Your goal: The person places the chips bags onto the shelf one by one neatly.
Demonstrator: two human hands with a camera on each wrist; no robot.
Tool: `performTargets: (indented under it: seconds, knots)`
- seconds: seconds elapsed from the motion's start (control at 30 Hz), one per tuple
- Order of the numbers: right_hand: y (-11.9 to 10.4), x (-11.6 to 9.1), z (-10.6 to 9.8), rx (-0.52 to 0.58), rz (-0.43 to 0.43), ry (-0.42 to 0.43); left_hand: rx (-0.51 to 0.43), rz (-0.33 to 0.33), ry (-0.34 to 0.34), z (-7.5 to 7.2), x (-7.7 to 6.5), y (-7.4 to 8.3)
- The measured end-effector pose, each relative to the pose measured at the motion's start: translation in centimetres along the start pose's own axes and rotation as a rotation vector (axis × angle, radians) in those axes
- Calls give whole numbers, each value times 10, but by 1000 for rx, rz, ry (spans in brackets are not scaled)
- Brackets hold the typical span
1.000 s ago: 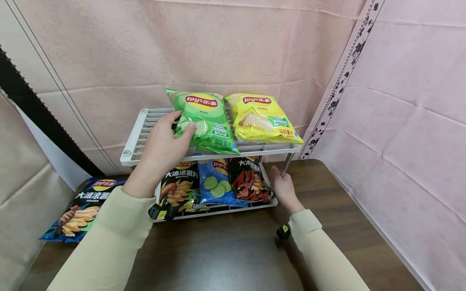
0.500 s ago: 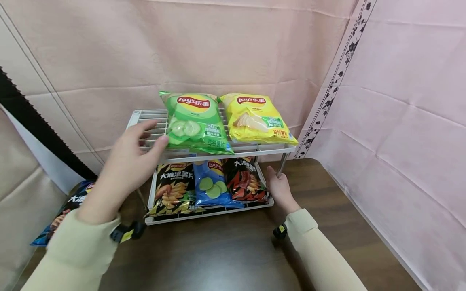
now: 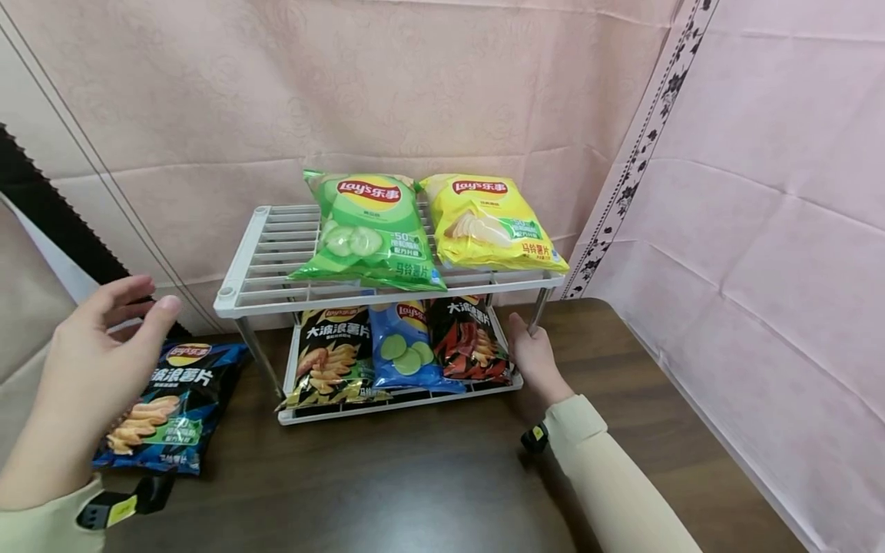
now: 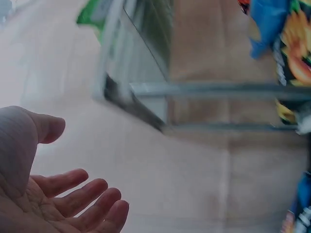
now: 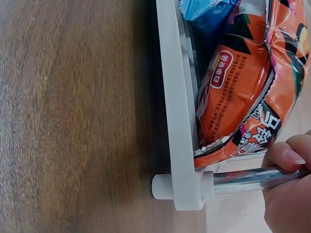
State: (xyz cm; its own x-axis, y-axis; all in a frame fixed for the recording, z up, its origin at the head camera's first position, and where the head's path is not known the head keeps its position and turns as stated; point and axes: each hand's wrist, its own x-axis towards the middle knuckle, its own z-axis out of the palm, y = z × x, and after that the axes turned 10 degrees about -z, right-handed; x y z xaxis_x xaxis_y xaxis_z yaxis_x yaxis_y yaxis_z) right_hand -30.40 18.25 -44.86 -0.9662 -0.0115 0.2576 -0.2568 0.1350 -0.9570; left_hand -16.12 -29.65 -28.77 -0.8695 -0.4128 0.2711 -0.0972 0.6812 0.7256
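My left hand (image 3: 97, 361) is raised at the left with its fingers loosely spread and nothing in them. In the head view it overlaps a blue-and-black bag of chips (image 3: 181, 411) lying on the table. My right hand (image 3: 535, 357) grips the front right metal post (image 5: 238, 180) of a white two-tier rack (image 3: 240, 257). On the top tier lie a green bag of chips (image 3: 369, 238) and, to its right, a yellow bag of chips (image 3: 491, 223). Below, a black bag (image 3: 335, 353), a blue lime bag (image 3: 408, 353) and a red-and-black bag (image 3: 470, 338) stand side by side.
The rack stands on a dark wooden table (image 3: 415, 476), toward its back edge. Pink cloth (image 3: 442, 92) hangs behind and along the right side. Left of the green bag, bare slats (image 3: 283, 250) of the top tier show.
My left hand has let go of the green bag and moved left and down toward the blue-and-black bag. The green bag stays on the top tier. My right hand keeps its grip on the post.
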Motion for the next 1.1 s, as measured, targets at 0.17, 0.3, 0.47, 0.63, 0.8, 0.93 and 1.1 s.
performTargets:
  seconds: [0.17,0.3,0.47,0.63,0.8,0.93,1.1]
  knots:
    - [0,2,0,8,7,2,52,-101,-96,6,18,-51]
    - [0,2,1,4,11,-3,130,-141,-177,16,26,-93]
    - [-1,1,0,13,-2,-1,239,-180,-231,28,28,-133]
    - [-1,1,0,34,-4,5,347,-159,-240,31,30,-157]
    - [1,2,2,37,8,9,431,-256,-315,33,34,-172]
    - [0,2,2,37,2,-2,460,-340,-383,39,34,-182]
    - [-2,0,2,21,-5,-12,485,-435,-458,46,33,-190]
